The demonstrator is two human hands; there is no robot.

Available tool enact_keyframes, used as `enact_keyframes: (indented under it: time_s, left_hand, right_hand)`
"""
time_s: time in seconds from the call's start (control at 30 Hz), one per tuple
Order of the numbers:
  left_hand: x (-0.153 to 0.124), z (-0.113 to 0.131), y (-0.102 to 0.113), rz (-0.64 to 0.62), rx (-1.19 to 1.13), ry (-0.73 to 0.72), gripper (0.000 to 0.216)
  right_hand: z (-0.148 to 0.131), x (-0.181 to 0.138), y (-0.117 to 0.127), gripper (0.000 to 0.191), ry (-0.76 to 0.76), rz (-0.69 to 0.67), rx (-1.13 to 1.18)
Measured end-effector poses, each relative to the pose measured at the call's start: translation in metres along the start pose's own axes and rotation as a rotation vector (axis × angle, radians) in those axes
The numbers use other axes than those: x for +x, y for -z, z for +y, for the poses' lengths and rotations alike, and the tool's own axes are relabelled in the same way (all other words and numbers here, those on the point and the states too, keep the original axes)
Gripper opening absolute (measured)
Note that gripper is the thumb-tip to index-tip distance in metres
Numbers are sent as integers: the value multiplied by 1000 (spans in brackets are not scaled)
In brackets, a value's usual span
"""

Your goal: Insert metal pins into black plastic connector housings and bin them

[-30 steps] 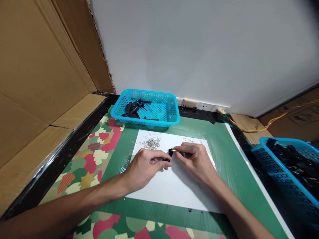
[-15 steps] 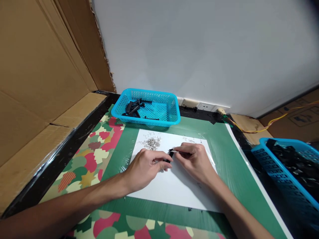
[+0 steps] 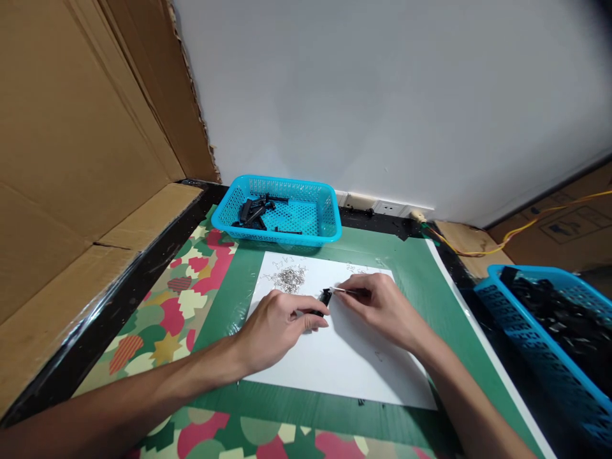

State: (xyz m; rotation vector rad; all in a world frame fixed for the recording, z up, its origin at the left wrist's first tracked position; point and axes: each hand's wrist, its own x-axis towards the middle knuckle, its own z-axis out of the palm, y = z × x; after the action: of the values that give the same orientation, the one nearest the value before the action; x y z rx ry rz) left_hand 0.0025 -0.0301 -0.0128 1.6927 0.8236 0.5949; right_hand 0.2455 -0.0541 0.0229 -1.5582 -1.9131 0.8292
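My left hand (image 3: 277, 325) rests on a white sheet (image 3: 335, 357) and pinches a small black plastic part (image 3: 326, 298) between thumb and fingers. My right hand (image 3: 382, 309) is closed in a pinch on a thin silver metal pin (image 3: 340, 291), whose tip touches the top of the black part. A small heap of silver metal pieces (image 3: 289, 278) lies on the sheet just behind my left hand.
A blue basket (image 3: 320, 220) with a few black parts stands at the back against the wall. A second blue basket (image 3: 526, 331) full of black parts sits at the right. Cardboard walls rise on the left. Yellow wires (image 3: 478, 250) run at back right.
Both hands stay together on the sheet; the right hand has shifted slightly right and the pin now meets the black part. The view has tilted slightly.
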Motion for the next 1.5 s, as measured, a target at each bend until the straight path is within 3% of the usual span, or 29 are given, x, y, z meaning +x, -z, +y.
enact_keyframes:
  time_s: [0.13, 0.27, 0.37, 0.5, 0.63, 0.97, 1.23, 1.5]
  left_hand:
    - [0, 0, 1, -3, 26, -21, 20]
    - [0, 0, 0, 1, 52, -45, 19]
    - [0, -1, 0, 3, 69, -68, 19]
    - [0, -1, 0, -1, 76, -81, 18]
    - [-1, -2, 0, -1, 80, -77, 17]
    - [-1, -1, 1, -16, 53, -38, 18]
    - [7, 3, 3, -11, -211, 108, 17]
    - [9, 0, 3, -17, -211, 86, 16]
  right_hand:
    - [0, -2, 2, 33, 37, 191, 3]
    - [1, -1, -5, 30, 112, 288, -3]
    - [3, 0, -13, 30, 48, 354, 133]
    - [5, 3, -22, 35, -34, 343, 387]
    - [7, 5, -29, 33, -61, 339, 469]
    - [6, 4, -28, 31, -31, 326, 362]
    - [11, 2, -34, 32, -28, 392, 310]
    - [13, -2, -42, 28, 46, 408, 189]
